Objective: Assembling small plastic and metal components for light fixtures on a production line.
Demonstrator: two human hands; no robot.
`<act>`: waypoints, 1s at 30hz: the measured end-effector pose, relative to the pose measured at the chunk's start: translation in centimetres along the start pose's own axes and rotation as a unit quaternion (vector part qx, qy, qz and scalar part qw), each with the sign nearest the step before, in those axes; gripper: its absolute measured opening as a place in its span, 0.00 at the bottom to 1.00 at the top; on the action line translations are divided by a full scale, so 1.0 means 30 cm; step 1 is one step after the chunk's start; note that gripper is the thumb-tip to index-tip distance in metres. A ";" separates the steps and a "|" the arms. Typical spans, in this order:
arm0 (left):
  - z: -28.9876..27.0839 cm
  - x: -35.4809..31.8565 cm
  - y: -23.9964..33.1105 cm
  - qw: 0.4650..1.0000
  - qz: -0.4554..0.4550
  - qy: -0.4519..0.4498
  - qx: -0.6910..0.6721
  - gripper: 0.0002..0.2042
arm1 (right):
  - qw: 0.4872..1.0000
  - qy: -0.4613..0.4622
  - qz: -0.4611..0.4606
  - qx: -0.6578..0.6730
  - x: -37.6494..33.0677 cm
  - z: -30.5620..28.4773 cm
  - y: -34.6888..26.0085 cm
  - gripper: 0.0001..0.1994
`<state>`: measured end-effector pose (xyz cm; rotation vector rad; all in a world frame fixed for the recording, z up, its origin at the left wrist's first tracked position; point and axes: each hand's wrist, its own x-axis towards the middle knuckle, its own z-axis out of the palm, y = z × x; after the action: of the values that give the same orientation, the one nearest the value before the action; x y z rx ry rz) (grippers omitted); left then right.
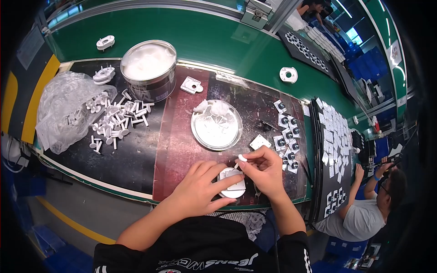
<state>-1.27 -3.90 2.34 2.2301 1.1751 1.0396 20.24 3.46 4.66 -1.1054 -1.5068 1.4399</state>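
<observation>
At the near counter [136, 168] edge, the left hand [200, 189] clamps a white part [232, 184]. The right hand [263, 169] pinches a white pin [242, 158] just above it. Loose pins [116, 120] lie far left.

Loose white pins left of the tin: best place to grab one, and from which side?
Take a white pin at the pile's right fringe by its thin shaft, coming from above. These pins lie flat and spread apart on the dark mat, shafts exposed, while their flat round heads offer less to pinch. Near the plastic bag they crowd together.
</observation>
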 end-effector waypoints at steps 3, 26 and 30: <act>-0.011 -0.010 -0.002 1.000 -0.004 0.004 -0.003 0.28 | 1.000 -0.002 0.000 -0.028 0.003 0.003 0.007 0.07; 0.003 -0.017 -0.002 1.000 0.010 -0.013 -0.005 0.29 | 0.928 -0.150 -0.189 -0.283 0.002 -0.047 -0.094 0.15; 0.005 -0.014 -0.004 1.000 0.011 -0.017 -0.008 0.28 | 0.926 -0.158 -0.198 -0.280 0.006 -0.051 -0.083 0.16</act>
<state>-1.38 -4.17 2.00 2.2445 1.1269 1.0109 21.42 4.18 7.25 -0.8214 -2.3156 0.9535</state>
